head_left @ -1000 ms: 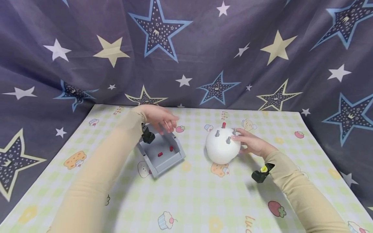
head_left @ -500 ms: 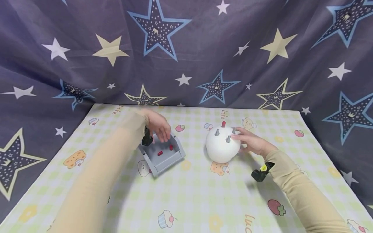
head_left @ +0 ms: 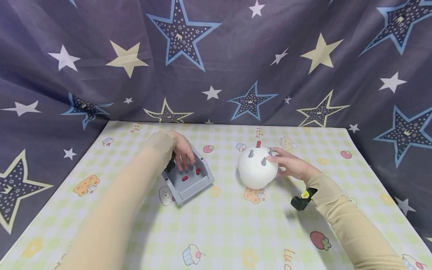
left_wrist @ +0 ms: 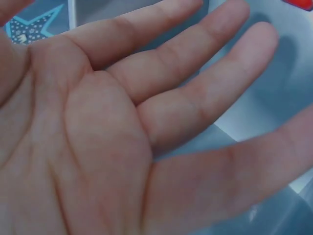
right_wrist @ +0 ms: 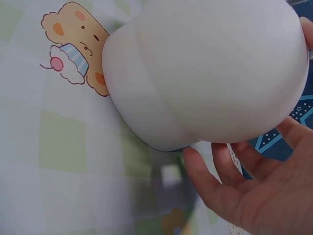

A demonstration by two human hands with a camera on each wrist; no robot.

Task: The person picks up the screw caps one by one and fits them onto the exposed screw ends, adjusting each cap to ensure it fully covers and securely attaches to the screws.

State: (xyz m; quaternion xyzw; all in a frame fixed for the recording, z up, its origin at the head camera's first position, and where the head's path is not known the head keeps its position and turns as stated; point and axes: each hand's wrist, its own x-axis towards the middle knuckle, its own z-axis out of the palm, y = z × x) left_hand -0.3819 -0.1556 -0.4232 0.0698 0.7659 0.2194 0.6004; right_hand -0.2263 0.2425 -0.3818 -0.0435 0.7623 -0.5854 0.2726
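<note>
My left hand (head_left: pixel 183 152) reaches down into a grey tray (head_left: pixel 197 190), its fingers pointing toward two small red pegs (head_left: pixel 185 178) on the tray floor. In the left wrist view the palm (left_wrist: pixel 98 132) faces the camera, fingers extended with nothing between them; part of a red piece (left_wrist: pixel 299 3) shows at the top corner. My right hand (head_left: pixel 293 165) holds the right side of a white, round, dome-like body (head_left: pixel 257 173). Small grey pegs (head_left: pixel 251 153) and one red peg (head_left: pixel 258 144) stick up from its top. In the right wrist view, fingers (right_wrist: pixel 210 183) curve beneath its bulge.
A pale checked cloth (head_left: pixel 222 225) with printed cakes, strawberries and bears covers the table. A dark curtain (head_left: pixel 216 67) with stars hangs behind the far edge. The tray stands left of the white body, with a gap of cloth between them.
My left hand has come from the tray's far edge down and toward me, into the tray. The right hand and the white body have kept their places.
</note>
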